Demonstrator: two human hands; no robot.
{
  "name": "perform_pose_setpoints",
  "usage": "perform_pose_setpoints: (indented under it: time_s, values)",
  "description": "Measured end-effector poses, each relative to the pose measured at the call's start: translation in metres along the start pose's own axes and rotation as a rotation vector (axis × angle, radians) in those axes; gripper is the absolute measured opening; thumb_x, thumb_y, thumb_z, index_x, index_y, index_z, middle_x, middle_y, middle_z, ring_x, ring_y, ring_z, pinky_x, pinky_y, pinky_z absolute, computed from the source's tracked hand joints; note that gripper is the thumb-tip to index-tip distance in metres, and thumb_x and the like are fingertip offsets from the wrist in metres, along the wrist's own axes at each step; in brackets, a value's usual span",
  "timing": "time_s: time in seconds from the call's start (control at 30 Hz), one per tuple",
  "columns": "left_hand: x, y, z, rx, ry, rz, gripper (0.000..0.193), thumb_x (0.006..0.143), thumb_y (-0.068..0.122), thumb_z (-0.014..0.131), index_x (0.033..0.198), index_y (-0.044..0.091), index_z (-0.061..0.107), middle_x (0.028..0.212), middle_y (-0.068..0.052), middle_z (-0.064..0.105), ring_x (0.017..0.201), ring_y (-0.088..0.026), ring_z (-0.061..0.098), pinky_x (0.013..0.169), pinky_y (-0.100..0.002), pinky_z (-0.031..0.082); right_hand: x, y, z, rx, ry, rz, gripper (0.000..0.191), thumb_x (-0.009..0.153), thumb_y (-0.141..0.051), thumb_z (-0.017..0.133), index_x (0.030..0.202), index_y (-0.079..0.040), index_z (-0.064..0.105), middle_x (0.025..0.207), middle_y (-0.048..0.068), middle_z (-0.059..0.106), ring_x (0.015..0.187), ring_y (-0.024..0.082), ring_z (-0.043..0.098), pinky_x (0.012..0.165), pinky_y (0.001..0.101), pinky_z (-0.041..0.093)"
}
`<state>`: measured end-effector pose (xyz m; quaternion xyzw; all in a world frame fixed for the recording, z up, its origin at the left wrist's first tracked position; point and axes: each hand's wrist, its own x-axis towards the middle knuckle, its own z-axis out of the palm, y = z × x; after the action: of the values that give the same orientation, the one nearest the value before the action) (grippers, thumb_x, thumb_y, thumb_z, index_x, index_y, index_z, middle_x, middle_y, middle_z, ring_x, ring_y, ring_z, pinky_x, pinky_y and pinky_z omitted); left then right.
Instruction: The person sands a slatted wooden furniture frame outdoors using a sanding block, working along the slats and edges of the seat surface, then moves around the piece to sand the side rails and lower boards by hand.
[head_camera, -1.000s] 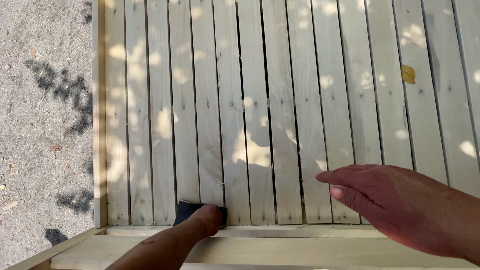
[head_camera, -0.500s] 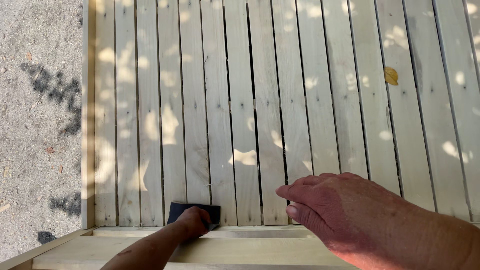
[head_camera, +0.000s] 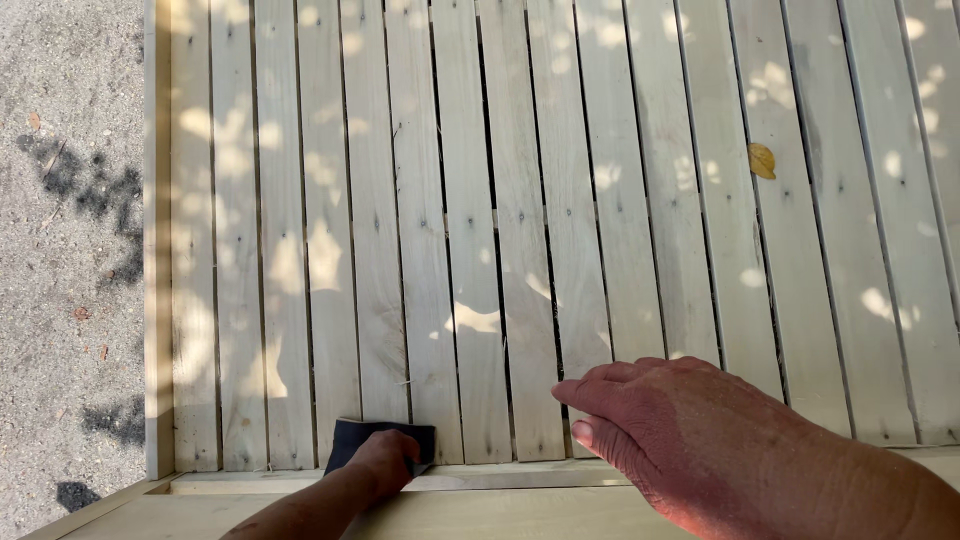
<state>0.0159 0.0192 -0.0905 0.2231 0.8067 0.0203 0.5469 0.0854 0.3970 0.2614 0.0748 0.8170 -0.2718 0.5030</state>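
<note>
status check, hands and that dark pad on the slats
Left hand pressing dark sanding pad on slats. Right hand flat, empty. Yellow leaf far off.

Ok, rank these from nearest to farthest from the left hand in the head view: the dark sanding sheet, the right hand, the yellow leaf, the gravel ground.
1. Dark sanding sheet: directly under the left hand, at the slats' near end.
2. Right hand: to the right, resting on the slats.
3. Gravel ground: off to the left, past the frame's edge board.
4. Yellow leaf: far up and right on a slat.
</note>
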Motion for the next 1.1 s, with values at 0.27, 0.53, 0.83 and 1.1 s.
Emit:
perform_pose_setpoints:
  time_s: [0.27, 0.53, 0.83, 1.1]
  values:
    - [0.034, 0.229, 0.064, -0.036, -0.135, 0.332, 0.026, 0.083, 0.008, 0.066, 0.105, 0.015, 0.075, 0.114, -0.013, 0.072, 0.108, -0.037, 0.066, 0.093, -0.044, 0.054, 0.009, 0.013, 0.009, 0.007, -0.024, 0.083, 0.039, 0.107, -0.038, 0.044, 0.132, -0.016, 0.066, 0.130, -0.001, 0.071, 0.125, 0.018, 0.064, 0.109, 0.0374, 0.046]
    - [0.011, 0.096, 0.025, -0.090, -0.071, 0.146, 0.031, 0.075, 0.001, 0.066, 0.097, 0.018, 0.081, 0.109, -0.009, 0.076, 0.105, -0.031, 0.070, 0.093, -0.036, 0.057, 0.020, 0.038, 0.025, 0.007, 0.282, -0.172, 0.047, 0.107, -0.044, 0.050, 0.145, -0.020, 0.063, 0.144, 0.001, 0.066, 0.135, 0.024, 0.058, 0.110, 0.0441, 0.040]
    - [0.016, 0.251, 0.047, -0.014, -0.138, 0.330, 0.028, 0.083, 0.005, 0.065, 0.108, 0.012, 0.076, 0.120, -0.014, 0.069, 0.114, -0.036, 0.066, 0.097, -0.043, 0.053, 0.016, 0.036, 0.016, -0.023, 0.179, -0.009, 0.048, 0.107, -0.044, 0.043, 0.147, -0.023, 0.058, 0.145, -0.005, 0.065, 0.132, 0.019, 0.059, 0.111, 0.0402, 0.043]
    - [-0.009, 0.133, -0.002, 0.034, -0.171, 0.131, 0.025, 0.080, 0.003, 0.068, 0.102, 0.013, 0.076, 0.113, -0.013, 0.072, 0.110, -0.033, 0.067, 0.096, -0.040, 0.055, 0.009, 0.019, 0.005, 0.007, 0.194, -0.083, 0.047, 0.108, -0.043, 0.041, 0.145, -0.020, 0.059, 0.141, -0.005, 0.067, 0.128, 0.017, 0.062, 0.111, 0.0397, 0.043]
